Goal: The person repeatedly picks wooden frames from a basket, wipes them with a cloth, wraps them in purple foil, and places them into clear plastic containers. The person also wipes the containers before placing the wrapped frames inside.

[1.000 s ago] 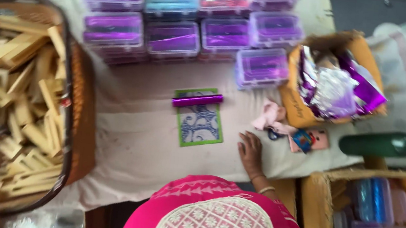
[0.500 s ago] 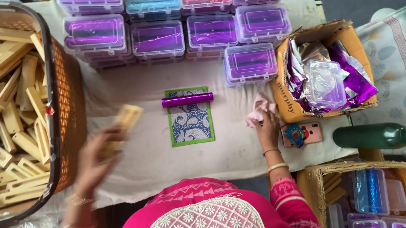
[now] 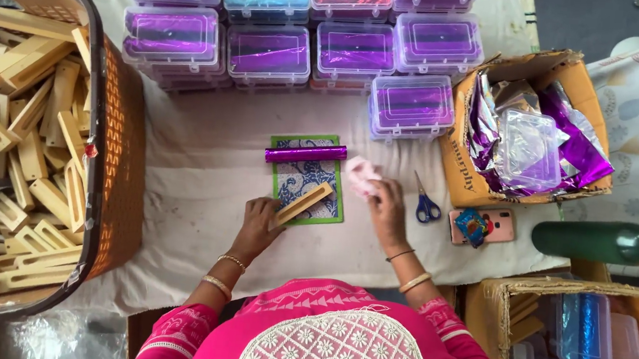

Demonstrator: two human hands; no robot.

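Holding wooden block (image 3: 304,203) in left hand (image 3: 259,227) fingers | long axis up-right | right hand (image 3: 387,209) fingers pinch pink cloth (image 3: 360,173)

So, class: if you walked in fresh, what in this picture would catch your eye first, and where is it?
First, the shiny purple boxes stacked in rows along the far edge of the table. Next, the big basket of pale wooden blocks on the left. In the middle, the left hand sets a block on a patterned card, while the right hand holds a pink cloth.
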